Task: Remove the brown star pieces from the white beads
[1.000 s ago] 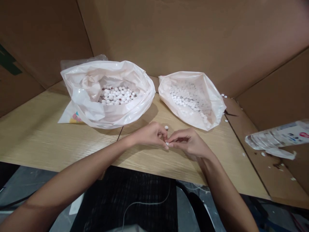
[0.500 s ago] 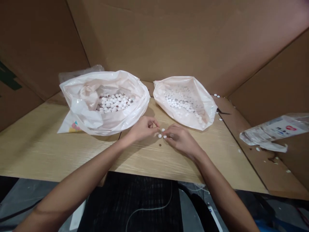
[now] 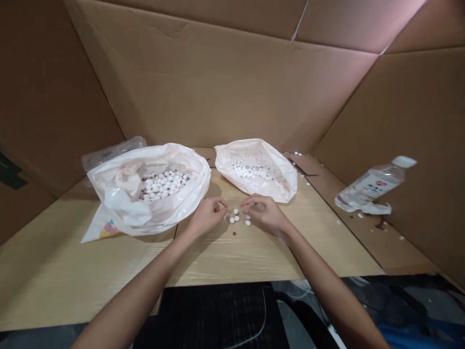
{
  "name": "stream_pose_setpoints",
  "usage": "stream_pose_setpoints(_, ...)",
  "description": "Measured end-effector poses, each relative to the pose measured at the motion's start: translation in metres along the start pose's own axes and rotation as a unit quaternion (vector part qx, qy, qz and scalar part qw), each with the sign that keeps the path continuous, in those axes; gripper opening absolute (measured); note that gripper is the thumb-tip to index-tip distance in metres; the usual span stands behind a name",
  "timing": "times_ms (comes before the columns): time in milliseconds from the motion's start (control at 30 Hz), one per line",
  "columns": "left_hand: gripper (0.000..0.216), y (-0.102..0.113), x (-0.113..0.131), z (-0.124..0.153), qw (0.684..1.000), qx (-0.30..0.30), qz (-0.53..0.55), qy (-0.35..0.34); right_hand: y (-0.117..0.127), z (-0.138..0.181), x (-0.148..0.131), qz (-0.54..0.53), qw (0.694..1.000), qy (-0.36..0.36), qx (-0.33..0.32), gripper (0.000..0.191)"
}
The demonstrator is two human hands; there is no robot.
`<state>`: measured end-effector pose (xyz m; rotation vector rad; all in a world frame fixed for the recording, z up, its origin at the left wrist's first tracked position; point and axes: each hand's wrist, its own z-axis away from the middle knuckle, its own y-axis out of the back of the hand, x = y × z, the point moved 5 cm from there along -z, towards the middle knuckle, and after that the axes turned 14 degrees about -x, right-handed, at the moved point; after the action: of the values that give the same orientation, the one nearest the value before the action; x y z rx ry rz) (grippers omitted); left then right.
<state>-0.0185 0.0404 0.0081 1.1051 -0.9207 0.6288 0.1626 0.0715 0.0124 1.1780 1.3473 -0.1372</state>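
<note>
Several small white balls lie loose on the wooden tabletop between my hands. To their left is my left hand, its thumb and forefinger slightly apart with nothing visible in them. On the right, my right hand curves over the tabletop with its fingers parted, close above a pair of white balls. A large white plastic bag, its mouth spread wide, holds many white balls mixed with dark reddish bits. Behind my right hand lies a smaller white bag with more white balls inside.
A clear bottle with a white cap leans at the right, beside a torn white scrap. Small debris and stray white pieces lie on the cardboard strip there. Cardboard walls enclose the table. A dark speck lies near the balls.
My hands have moved apart from each other, and more white balls show between them. The camera view has tilted up, so the bottle's cap is now visible.
</note>
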Motion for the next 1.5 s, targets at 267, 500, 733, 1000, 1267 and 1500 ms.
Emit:
stream_pose_setpoints(267,0.020,0.002,-0.008,-0.003,0.999,0.013,-0.041,-0.009,0.046,-0.022,0.022,0.184,0.956,-0.190,0.125,0.032)
stream_pose_setpoints(500,0.022,0.003,-0.024,-0.012,0.997,0.037,-0.060,-0.025,0.065,-0.052,0.044,0.263,0.916,-0.293,0.077,0.036)
stream_pose_setpoints(733,0.022,0.004,-0.021,-0.012,0.998,0.025,-0.052,-0.028,0.056,-0.060,0.053,0.275,0.913,-0.301,0.035,0.012)
stream_pose_setpoints(1000,0.019,0.003,-0.014,-0.012,0.999,0.008,-0.036,-0.025,0.053,-0.028,0.014,0.241,0.941,-0.186,0.148,0.020)
stream_pose_setpoints(1267,0.019,0.002,-0.014,-0.012,0.998,0.013,-0.032,-0.049,-0.032,0.048,-0.030,0.195,0.957,0.096,0.191,0.012)
stream_pose_setpoints(1500,0.021,0.001,-0.013,-0.013,0.997,0.013,-0.064,-0.037,-0.049,0.049,-0.033,0.234,0.951,0.151,0.135,0.014)
